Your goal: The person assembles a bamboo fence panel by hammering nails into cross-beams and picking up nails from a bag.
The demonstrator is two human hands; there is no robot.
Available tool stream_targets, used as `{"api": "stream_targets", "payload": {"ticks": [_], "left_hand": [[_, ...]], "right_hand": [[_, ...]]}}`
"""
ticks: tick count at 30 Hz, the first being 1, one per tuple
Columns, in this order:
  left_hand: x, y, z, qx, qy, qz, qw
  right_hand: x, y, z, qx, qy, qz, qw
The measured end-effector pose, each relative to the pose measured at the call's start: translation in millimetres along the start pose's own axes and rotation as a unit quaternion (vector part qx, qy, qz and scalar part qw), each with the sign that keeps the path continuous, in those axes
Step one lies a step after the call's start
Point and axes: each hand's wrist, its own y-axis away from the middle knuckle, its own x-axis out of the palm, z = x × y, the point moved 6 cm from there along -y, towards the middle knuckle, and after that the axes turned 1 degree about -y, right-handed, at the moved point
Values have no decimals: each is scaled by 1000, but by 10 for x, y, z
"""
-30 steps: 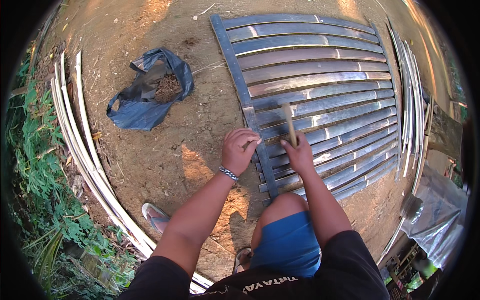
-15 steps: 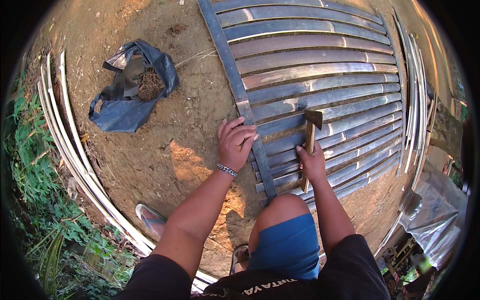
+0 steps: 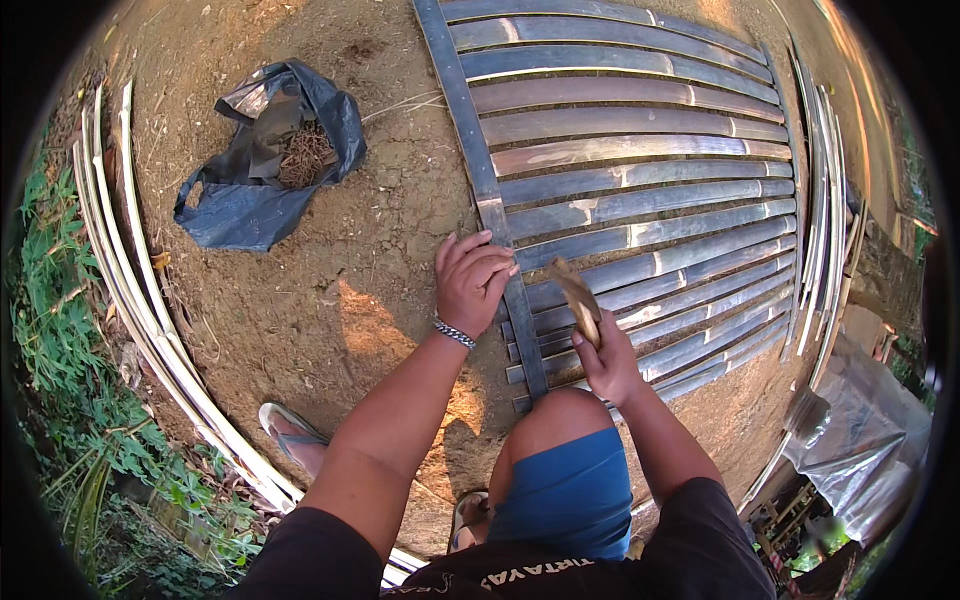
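A panel of dark bamboo slats (image 3: 640,176) lies on the ground, with a long bamboo rail (image 3: 462,110) crossing the slat ends along its left side. My left hand (image 3: 474,275) rests by this rail, thumb and fingertips drawn together over it. Whatever they pinch, if anything, is too small to make out. In my right hand (image 3: 610,365) is a hatchet (image 3: 577,296), gripped by its wooden handle. Its head is raised above the slats, just right of the rail and my left fingertips, not touching them.
An open dark plastic bag (image 3: 250,215) holding a heap of thin brown pieces (image 3: 305,155) lies at the left. Pale bamboo strips (image 3: 150,290) run along the left edge beside green plants (image 3: 75,330). More strips (image 3: 822,210) and a plastic sheet (image 3: 860,430) are at the right.
The hatchet has swung leftward and tilted, its head now closer to the rail and my left fingertips. My left hand keeps its place on the rail. The view has shifted slightly.
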Motion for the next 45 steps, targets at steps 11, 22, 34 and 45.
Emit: {"api": "stream_targets", "payload": {"ticks": [11,22,34,45], "left_hand": [[3,1,-3,9,1,-9,1000],[6,14,7,9,-2,-8,1000],[-242,-623,18,28,-41,-43,998],[262,-1470,3,91,-280,99,951]], "right_hand": [[145,-40,274,-177,61,-92,978],[161,-63,252,-144,103,-81,981],[82,154,-125,13,20,-61,998],[199,-66,-29,-22,26,-20,999]]}}
